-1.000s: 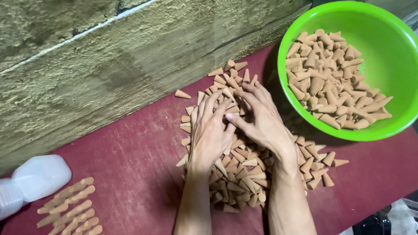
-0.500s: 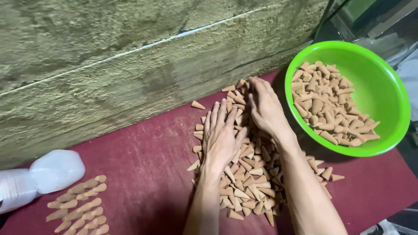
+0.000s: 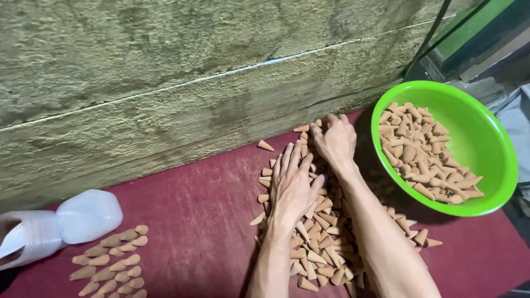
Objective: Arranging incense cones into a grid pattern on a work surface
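Here, flat hands [image 3: 309, 165] on cones [image 3: 320, 248]

From my feed the light is soft and fairly even, seeming to come from above and the left, since the green bowl [image 3: 486, 149] throws a dark shadow onto the red surface [image 3: 199, 232] along its lower left side. The forearms and hands [image 3: 292, 185] shade the pile of cones [image 3: 320, 243] beneath them. The top right corner falls dim and murky. A mild sheen sits on the white plastic bottle [image 3: 83, 218] at left. Focus holds well across the centre; the wall [image 3: 165, 83] bows slightly, a wide-lens bend toward the edges. I see no motion blur.
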